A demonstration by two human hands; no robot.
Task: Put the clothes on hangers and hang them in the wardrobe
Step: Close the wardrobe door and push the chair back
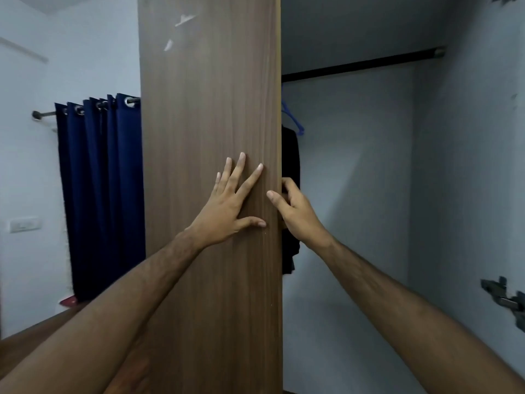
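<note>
A brown wooden wardrobe door fills the middle of the view. My left hand lies flat on its face with the fingers spread. My right hand grips the door's right edge, its fingers curled behind the edge and the thumb on the front. Inside the wardrobe a black rail runs across the top. A dark garment hangs from a blue hanger just behind the door edge, mostly hidden by the door.
A navy curtain hangs on a rod at the left wall, with a white switch plate beside it. A metal hinge sticks out at the right wardrobe wall. A wooden surface lies at the lower left.
</note>
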